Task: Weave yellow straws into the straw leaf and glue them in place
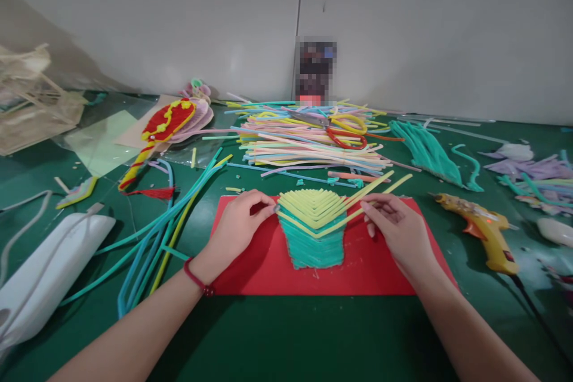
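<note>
Two bare forearms are reaching in from the bottom edge over the green table point(286, 340), the left one wearing a red bracelet point(197, 278) at the wrist. Both hands are resting on a red sheet point(250, 274) that is lying flat just ahead of the person. At the middle of that sheet a chevron piece point(313, 233) is sitting, its upper half made of yellow strips laid in a V and its lower half of teal ones. The left hand point(237, 224) is curling its fingers inward, with thumb and fingertips closing on the left edge of the chevron piece. The right hand point(396, 227) is lying at the piece's right edge, fingers bent and pinching the long yellow strips point(380, 186) that are running up and to the right, out past the sheet. Just beyond the sheet a loose pile of coloured strips point(304, 146) is spreading across the table, with scissors point(344, 131) with red and yellow handles lying on top of it. A teal bundle point(425, 152) is lying to the right of the pile. Near the right hand, off the sheet, a yellow glue gun point(486, 230) is lying on its side with its cord trailing toward the camera. To the left, long teal, blue and yellow cords point(165, 233) are looping across the table beside a white object point(49, 262), and farther back a red and yellow fan point(168, 119) is lying flat.
</note>
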A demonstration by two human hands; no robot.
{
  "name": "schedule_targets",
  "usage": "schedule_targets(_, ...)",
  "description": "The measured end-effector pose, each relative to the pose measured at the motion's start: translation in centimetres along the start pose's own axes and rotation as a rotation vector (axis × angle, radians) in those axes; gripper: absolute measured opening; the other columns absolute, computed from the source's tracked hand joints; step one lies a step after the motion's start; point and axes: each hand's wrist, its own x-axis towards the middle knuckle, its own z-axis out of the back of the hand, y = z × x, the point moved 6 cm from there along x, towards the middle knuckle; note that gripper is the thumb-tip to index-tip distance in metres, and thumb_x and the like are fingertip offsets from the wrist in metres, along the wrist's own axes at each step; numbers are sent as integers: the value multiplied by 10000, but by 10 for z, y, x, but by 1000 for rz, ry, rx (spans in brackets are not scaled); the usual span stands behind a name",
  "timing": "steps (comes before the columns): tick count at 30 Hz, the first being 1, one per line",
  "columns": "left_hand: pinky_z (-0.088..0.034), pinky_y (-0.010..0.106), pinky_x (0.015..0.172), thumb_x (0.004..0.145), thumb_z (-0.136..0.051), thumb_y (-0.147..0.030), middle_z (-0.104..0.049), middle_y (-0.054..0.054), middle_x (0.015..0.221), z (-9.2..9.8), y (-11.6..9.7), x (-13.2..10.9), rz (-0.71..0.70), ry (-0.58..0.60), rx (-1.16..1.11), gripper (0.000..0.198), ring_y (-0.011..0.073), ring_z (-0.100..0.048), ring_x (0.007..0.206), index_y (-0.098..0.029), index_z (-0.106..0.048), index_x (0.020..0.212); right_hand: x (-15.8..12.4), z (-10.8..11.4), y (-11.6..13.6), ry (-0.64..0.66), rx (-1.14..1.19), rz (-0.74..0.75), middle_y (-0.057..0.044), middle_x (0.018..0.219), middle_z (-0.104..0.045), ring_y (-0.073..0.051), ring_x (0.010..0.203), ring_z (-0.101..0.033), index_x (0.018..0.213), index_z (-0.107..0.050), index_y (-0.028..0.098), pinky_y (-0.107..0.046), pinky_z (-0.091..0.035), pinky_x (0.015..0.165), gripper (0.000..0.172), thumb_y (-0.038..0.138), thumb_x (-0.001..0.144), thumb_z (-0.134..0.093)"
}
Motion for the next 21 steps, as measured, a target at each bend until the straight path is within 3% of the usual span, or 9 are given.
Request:
schedule_targets(11, -474, 329, 798, 851, -603, -200, -689, 13, 854, -1, -1, 6, -46, -44, 74, 73, 190, -611, 865, -196, -636, 785, 1, 2, -7, -30, -20, 2, 31, 648, -579, -82, 429, -537, 896, -647, 186, -213, -436, 390, 297, 438, 752, -710)
schedule_targets(21, -486, 323, 790, 858, -610, -172, -684, 9, 858, -5, -1, 6, -94, -49, 140, 64, 183, -612, 862, -191, -632, 801, -5, 1, 3, -82, -268, 51, 5, 748, -611, -82, 416, -546, 933, -638, 198, -240, -493, 422, 332, 498, 792, -631)
